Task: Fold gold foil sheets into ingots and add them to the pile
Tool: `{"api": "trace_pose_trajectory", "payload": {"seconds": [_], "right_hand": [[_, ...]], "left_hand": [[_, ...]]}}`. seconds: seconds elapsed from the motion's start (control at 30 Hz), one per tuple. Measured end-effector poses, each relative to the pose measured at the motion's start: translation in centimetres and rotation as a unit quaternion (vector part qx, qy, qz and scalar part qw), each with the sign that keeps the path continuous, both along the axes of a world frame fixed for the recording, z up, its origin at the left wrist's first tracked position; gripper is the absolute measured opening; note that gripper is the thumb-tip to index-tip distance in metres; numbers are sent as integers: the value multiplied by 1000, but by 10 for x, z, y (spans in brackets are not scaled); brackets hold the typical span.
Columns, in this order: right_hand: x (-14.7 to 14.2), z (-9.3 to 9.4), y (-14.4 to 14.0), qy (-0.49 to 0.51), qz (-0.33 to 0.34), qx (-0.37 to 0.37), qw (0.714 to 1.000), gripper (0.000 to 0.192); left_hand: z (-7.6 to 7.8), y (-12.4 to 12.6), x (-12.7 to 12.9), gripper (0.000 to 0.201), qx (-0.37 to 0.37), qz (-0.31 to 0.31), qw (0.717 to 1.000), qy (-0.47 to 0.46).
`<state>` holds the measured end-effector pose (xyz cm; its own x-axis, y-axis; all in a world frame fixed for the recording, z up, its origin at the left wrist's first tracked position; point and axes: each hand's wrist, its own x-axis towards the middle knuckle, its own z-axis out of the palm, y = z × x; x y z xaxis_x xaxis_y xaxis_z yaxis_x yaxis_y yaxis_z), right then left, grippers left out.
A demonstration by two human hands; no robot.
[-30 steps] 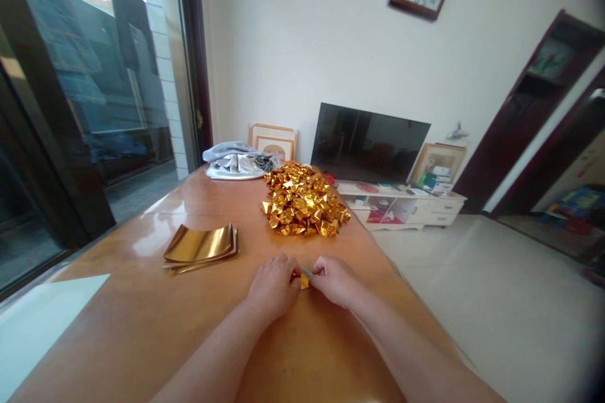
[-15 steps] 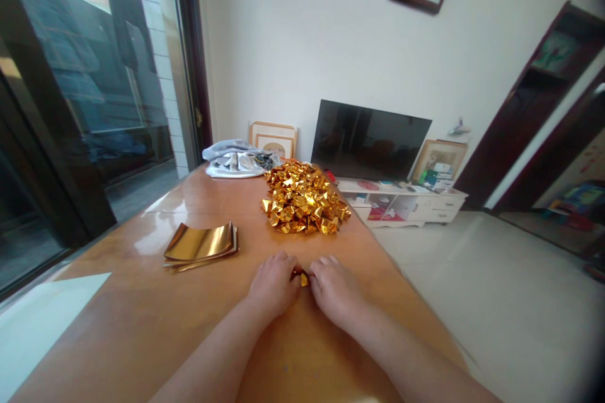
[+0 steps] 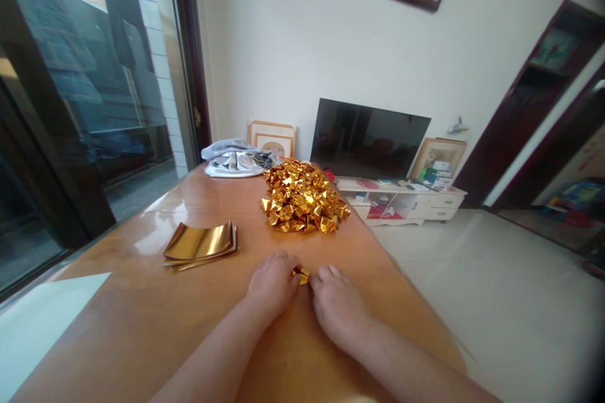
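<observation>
Between my two hands is a small piece of folded gold foil paper (image 3: pixel 303 277), partly covered by fingers. My left hand (image 3: pixel 274 280) is closed on its left end. My right hand (image 3: pixel 338 296) pinches the right end, fingertips curled down near the table. Beyond the hands lies a heap of folded gold foil pieces (image 3: pixel 305 198), shiny and pointed. Left of my left hand rests a stack of flat gold foil sheets (image 3: pixel 203 244), its edges curling up.
The wooden table (image 3: pixel 155 327) carries a pale sheet (image 3: pixel 47 315) at its left edge and a grey-white cloth bundle (image 3: pixel 236 157) at the far end. A television (image 3: pixel 371 138) on a white cabinet (image 3: pixel 406 208) stands beyond. A glass door (image 3: pixel 94 75) is at left.
My right hand has shifted slightly right and down, so more of the gold foil piece shows between the hands. My left hand stays nearly in place.
</observation>
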<state>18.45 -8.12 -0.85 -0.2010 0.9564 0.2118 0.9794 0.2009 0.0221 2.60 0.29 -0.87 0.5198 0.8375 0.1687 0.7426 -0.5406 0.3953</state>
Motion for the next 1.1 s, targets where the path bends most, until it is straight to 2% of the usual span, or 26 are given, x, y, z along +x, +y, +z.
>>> {"api": "trace_pose_trajectory", "payload": {"seconds": [0.17, 0.27, 0.37, 0.53, 0.77, 1.0, 1.1], "right_hand": [[5, 6, -9, 37, -5, -10, 999, 29], [16, 10, -8, 102, -1, -43, 994, 25], [32, 12, 3, 188, -22, -79, 979, 27], [49, 12, 35, 304, -80, -94, 945, 16], [25, -3, 74, 348, -91, -126, 925, 2], [11, -22, 77, 380, -88, -181, 903, 4], [13, -24, 77, 396, -92, -210, 889, 5]], "left_hand": [[2, 2, -1, 21, -6, -17, 1000, 13], [2, 3, -1, 22, -7, -25, 1000, 6], [1, 3, -1, 23, -11, -23, 1000, -4], [0, 4, -2, 22, -13, -36, 999, -20], [1, 3, -2, 24, -14, -38, 999, -2], [-2, 5, -4, 21, -30, -59, 997, -46], [-8, 12, -7, 21, -52, -28, 994, -89]]}}
